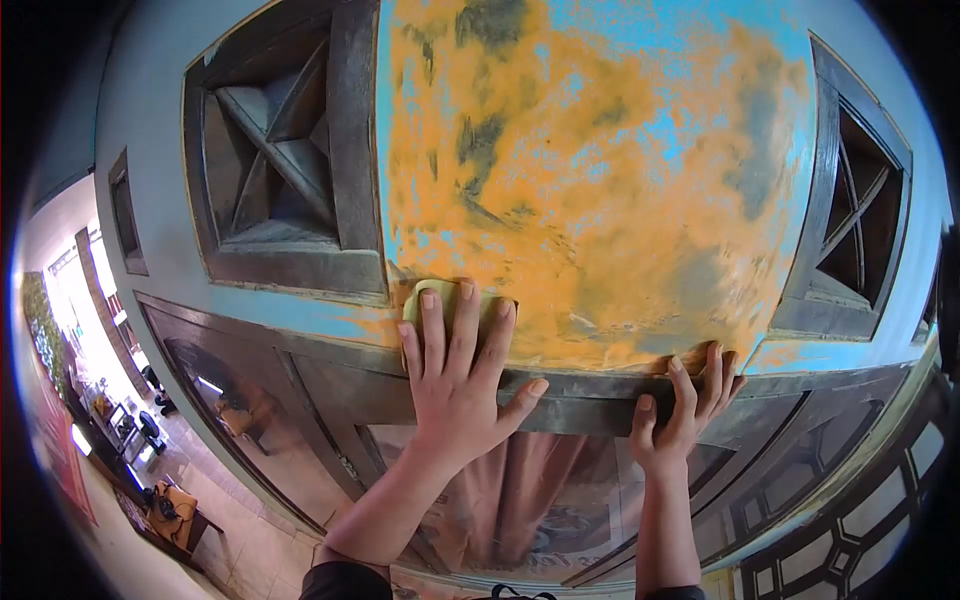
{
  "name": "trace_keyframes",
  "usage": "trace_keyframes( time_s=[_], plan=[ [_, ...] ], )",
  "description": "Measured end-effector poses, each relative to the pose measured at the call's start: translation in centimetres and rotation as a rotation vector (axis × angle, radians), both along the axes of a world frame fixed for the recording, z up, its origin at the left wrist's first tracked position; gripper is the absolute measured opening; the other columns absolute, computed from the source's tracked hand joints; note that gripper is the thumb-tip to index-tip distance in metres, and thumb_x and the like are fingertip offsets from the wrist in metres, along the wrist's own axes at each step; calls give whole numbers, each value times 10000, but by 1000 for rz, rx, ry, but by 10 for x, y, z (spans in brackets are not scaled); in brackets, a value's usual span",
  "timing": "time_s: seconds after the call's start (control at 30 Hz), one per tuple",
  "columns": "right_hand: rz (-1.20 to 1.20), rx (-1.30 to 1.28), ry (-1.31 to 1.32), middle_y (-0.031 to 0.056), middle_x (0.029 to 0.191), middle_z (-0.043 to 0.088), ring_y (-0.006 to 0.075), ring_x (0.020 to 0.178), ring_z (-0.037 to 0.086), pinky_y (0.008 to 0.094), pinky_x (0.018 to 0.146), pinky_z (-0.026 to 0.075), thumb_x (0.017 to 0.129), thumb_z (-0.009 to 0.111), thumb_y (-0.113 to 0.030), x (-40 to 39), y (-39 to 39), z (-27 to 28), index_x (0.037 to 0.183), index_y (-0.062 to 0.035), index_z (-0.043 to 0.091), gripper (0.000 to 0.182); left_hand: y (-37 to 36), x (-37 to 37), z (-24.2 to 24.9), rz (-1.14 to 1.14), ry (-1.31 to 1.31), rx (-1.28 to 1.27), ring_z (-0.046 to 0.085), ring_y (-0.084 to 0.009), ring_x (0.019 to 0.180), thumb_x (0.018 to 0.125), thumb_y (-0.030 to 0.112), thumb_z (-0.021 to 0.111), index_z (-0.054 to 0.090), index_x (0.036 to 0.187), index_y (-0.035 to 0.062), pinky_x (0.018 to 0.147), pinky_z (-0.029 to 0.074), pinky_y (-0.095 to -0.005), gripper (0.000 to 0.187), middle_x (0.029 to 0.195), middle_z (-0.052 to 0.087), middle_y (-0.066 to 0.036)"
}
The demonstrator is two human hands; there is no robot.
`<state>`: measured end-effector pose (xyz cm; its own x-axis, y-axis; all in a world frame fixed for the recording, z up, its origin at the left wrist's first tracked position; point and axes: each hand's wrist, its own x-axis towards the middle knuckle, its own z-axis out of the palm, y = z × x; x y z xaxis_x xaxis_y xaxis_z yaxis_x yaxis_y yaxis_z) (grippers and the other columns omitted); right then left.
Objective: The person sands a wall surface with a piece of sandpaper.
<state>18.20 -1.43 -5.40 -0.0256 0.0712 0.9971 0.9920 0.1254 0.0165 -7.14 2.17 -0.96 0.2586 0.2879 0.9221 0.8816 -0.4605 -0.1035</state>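
My left hand [458, 365] lies with spread fingers over a pale yellow-green piece of sandpaper [412, 303], holding it flat against the wall. It covers the lower left corner of a patchy orange, blue and dark grey wall panel [600, 200]. Most of the sheet is hidden beneath the fingers. My right hand [685, 410] rests near the panel's lower right corner. Its fingers are apart and slightly bent, with the tips touching the panel's bottom edge by the dark wooden frame [590, 386]. Nothing shows in that hand.
Dark wooden vents with crossed bars flank the panel, one on the left [290, 150] and another on the right [855, 210]. Glass with a curtain [530, 480] behind it lies below the frame. At far left, a room holds a wooden table [175, 515]. A patterned grille [850, 540] stands lower right.
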Motion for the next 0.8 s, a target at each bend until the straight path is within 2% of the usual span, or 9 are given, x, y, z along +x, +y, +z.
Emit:
trace_keyframes(
  time_s=[0.13,0.23,0.37,0.5,0.6,0.7,0.8],
  plan=[
    [-19,10,-7,216,1535,342,441,1467,208,618,1173,75,983,493,-420,0,2,-1,1312,-153,540,426,-2,-12,46,-13,24,-18,102,-487,1480,939,559,470,341,1514,43,1151,50,-642,783,1612,182,-229],
    [-6,15,-5,215,1537,340,443,1467,208,619,1173,74,980,498,-405,1,3,-3,1305,-152,541,414,-1,-12,59,-16,-3,1,95,-481,1483,928,545,490,331,1517,39,1152,44,-641,793,1617,170,-223],
    [-3,1,-11,215,1536,339,448,1464,212,623,1172,71,977,504,-390,1,1,-2,1300,-150,533,403,-9,-9,4,-54,45,-110,98,-518,1469,912,569,509,354,1500,22,1146,24,-651,818,1600,190,-261],
    [1,7,-19,216,1536,341,448,1465,209,626,1172,66,962,514,-386,3,2,-3,1310,-166,528,412,-4,-19,11,-30,73,-61,110,-508,1471,928,574,484,369,1493,20,1148,28,-647,800,1597,205,-255],
    [22,9,13,219,1534,344,446,1468,204,631,1174,57,928,543,-382,4,5,-7,1300,-198,549,415,2,-21,49,-17,48,7,120,-495,1474,943,591,455,364,1494,22,1151,35,-638,798,1597,211,-250],
    [20,12,14,225,1532,341,443,1471,196,630,1174,57,942,529,-402,4,6,-7,1294,-192,550,411,1,-13,44,-28,22,-6,117,-507,1470,937,603,459,369,1490,20,1145,37,-648,808,1594,214,-253],
    [19,16,4,229,1531,342,440,1475,187,626,1175,54,951,519,-412,4,7,-7,1290,-188,552,408,-2,-7,7,-24,64,-60,108,-517,1468,942,630,422,385,1486,32,1134,27,-666,810,1595,208,-254]
  ],
)
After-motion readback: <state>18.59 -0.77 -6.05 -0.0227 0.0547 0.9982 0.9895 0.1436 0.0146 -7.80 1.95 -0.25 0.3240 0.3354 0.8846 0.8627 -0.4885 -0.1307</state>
